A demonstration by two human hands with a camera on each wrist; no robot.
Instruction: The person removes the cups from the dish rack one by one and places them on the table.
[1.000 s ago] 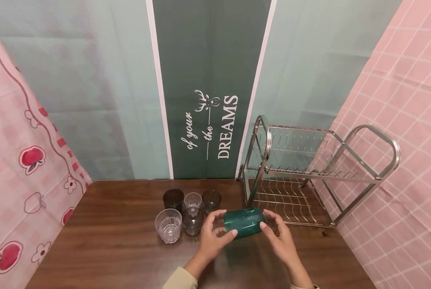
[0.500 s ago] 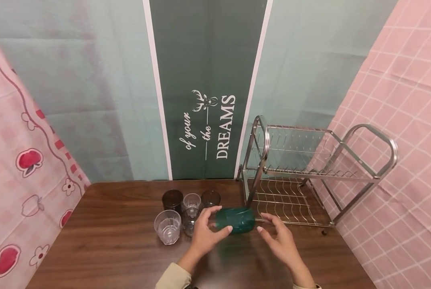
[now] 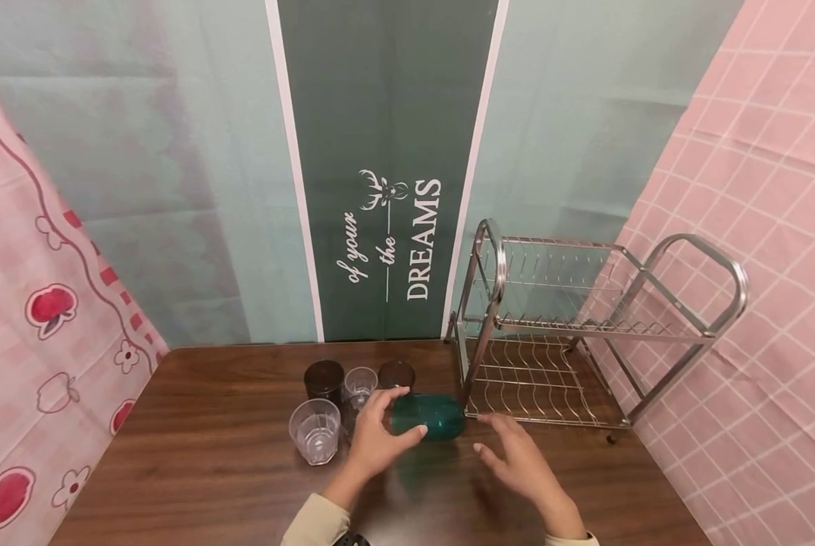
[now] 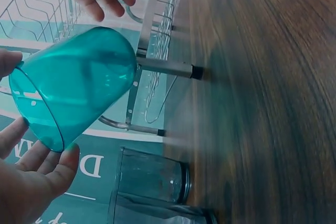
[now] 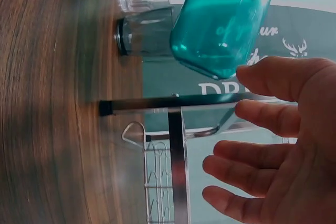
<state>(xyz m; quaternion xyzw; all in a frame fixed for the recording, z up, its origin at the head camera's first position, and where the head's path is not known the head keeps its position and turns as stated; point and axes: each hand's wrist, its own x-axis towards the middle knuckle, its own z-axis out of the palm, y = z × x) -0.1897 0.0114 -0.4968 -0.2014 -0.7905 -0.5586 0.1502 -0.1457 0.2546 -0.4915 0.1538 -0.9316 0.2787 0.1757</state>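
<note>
A translucent teal drinking glass hangs on its side above the table. My left hand holds it near the rim, thumb on one side and fingers on the other. In the left wrist view, the glass has its open mouth towards that palm and its base pointing away. My right hand is apart from the glass, to the right of its base. Its fingers are spread and loosely bent with nothing between them, as the right hand shows in the right wrist view.
Left of my hands stand a clear faceted glass, a dark brown glass, a small clear glass and a smoky glass. Another smoky glass is mostly behind my left hand. A two-tier metal dish rack stands at the right on the wooden table.
My right hand has let go of the teal glass's base and drawn away from it. My left hand has moved left with the glass.
</note>
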